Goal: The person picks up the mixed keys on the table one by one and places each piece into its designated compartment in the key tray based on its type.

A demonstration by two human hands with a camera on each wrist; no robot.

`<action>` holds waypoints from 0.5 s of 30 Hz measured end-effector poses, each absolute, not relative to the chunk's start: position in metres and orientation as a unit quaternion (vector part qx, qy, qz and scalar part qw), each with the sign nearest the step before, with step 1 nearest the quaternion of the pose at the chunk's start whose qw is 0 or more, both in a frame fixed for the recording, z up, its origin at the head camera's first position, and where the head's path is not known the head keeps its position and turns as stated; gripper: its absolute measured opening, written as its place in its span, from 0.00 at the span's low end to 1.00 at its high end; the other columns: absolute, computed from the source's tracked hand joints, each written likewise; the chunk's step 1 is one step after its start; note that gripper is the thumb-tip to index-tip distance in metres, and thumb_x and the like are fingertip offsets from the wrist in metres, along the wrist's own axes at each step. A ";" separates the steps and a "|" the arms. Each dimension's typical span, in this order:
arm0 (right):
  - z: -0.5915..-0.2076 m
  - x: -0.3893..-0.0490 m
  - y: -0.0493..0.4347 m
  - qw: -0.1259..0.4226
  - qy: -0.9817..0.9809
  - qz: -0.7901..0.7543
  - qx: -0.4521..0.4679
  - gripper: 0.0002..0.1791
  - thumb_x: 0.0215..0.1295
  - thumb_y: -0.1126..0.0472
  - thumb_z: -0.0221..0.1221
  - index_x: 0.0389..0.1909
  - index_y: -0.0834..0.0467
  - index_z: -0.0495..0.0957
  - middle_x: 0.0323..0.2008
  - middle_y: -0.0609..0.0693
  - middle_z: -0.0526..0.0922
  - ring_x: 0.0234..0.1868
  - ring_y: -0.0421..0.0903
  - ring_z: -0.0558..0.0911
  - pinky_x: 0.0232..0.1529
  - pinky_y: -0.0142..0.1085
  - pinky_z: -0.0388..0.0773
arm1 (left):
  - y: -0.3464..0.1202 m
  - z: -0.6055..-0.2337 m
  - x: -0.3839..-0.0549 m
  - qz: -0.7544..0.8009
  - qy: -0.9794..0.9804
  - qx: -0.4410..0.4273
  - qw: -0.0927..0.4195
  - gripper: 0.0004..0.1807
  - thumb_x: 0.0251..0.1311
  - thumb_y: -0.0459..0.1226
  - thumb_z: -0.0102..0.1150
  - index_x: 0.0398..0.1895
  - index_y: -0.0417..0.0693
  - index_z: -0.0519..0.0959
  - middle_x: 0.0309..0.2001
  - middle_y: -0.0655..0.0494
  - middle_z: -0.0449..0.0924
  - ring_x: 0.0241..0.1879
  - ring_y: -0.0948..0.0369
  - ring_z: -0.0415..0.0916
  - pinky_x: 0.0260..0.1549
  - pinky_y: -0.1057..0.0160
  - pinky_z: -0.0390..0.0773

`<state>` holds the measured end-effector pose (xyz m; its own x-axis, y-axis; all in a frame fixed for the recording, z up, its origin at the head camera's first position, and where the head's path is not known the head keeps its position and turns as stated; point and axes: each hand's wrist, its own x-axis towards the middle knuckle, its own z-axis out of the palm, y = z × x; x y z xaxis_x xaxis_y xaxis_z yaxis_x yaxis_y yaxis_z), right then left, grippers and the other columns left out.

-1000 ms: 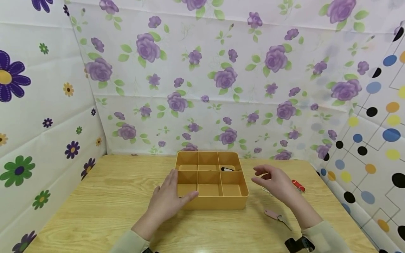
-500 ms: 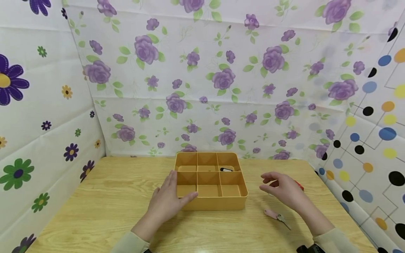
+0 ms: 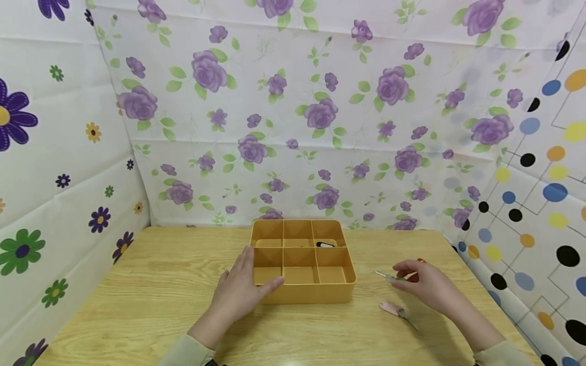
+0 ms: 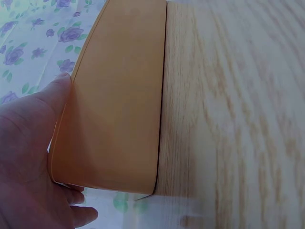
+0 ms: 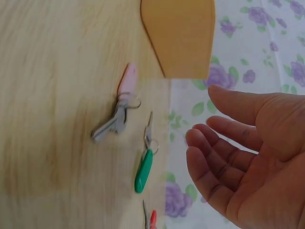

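Note:
A tan organizer box [image 3: 308, 294] with six compartments stands on the table. My left hand [image 3: 239, 287] rests against its front left corner, thumb on the front rim and fingers along the left side; the left wrist view shows this hand [image 4: 33, 157] at the box's end. My right hand [image 3: 426, 284] hovers just over a key with a green tag [image 5: 144, 171], fingers loosely bent and nothing between them. In the head view the hand partly covers that key. Nearer the front lies a key with a pink tag [image 3: 390, 308].
A black and white object [image 3: 325, 244] sits in the box's back right compartment. Beyond the right hand, a red-tagged key [image 5: 153, 219] is mostly hidden in the head view. Patterned cloths [image 3: 293, 127] enclose the wooden table [image 3: 151, 300] at the back and sides.
My right hand has moved from beside the box rightward and down to the green-tagged key, now covering most of the red tag. My left hand has kept its place on the box.

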<state>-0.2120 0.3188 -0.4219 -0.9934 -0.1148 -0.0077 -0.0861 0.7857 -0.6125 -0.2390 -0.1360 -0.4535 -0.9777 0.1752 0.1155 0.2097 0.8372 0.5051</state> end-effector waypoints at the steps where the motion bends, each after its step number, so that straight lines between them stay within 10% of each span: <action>1: -0.423 -0.211 0.321 0.024 0.945 -0.321 -0.054 0.28 0.75 0.51 0.73 0.66 0.64 0.83 0.53 0.54 0.88 0.46 0.48 0.87 0.45 0.47 0.88 | -0.136 -0.454 -0.239 -0.268 -0.958 -0.101 0.033 0.73 0.64 0.82 0.52 0.90 0.35 0.44 0.89 0.42 0.40 0.87 0.40 0.45 0.76 0.21 0.50; 15: -0.436 -0.200 0.342 0.073 0.938 -0.333 -0.063 0.22 0.73 0.56 0.74 0.61 0.65 0.85 0.46 0.49 0.86 0.46 0.48 0.86 0.44 0.43 0.86 | -0.137 -0.453 -0.238 -0.268 -0.957 -0.104 0.028 0.75 0.61 0.84 0.49 0.90 0.35 0.43 0.90 0.42 0.40 0.87 0.41 0.46 0.76 0.21 0.50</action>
